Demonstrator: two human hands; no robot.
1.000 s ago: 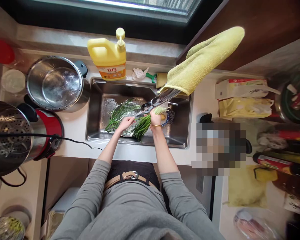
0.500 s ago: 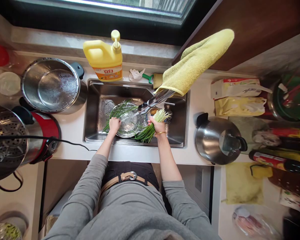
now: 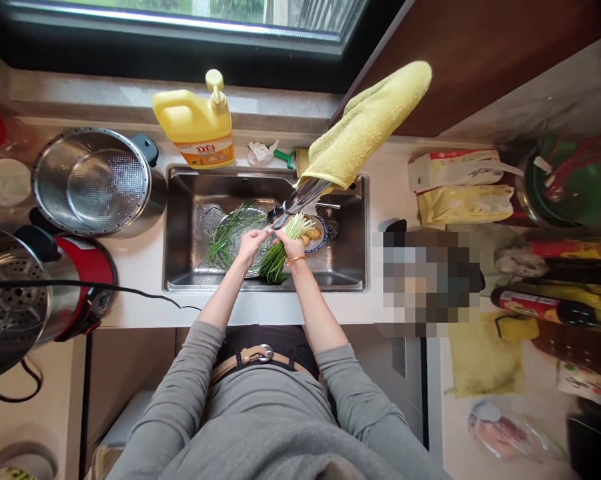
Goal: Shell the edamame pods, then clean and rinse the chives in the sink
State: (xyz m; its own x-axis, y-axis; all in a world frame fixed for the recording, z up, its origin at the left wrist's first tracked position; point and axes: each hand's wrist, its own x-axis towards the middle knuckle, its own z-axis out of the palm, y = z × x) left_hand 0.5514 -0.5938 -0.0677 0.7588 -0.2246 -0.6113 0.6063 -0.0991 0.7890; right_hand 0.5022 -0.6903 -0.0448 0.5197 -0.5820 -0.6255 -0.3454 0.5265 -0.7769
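Note:
Over the steel sink (image 3: 185, 200), my right hand (image 3: 290, 247) is closed round a bunch of green chives (image 3: 276, 259), white ends up under the faucet (image 3: 300, 199), which runs water. My left hand (image 3: 251, 243) reaches in beside the bunch with its fingers bent at the stalks; whether it grips any is unclear. More loose chives (image 3: 223, 235) lie over a metal bowl (image 3: 240, 220) in the sink. A small blue-rimmed dish (image 3: 317, 235) sits behind my right hand.
A yellow cloth (image 3: 365, 127) hangs over the faucet. A yellow detergent jug (image 3: 195, 127) stands behind the sink. A steel colander pot (image 3: 97, 180) and a red cooker (image 3: 45, 280) stand left. Packets (image 3: 460, 187) and bottles (image 3: 545, 303) crowd the right counter.
My left hand left the bowl's left rim and came right to the bunch. My right hand brought the chives back toward the middle under the faucet. The view shifted left.

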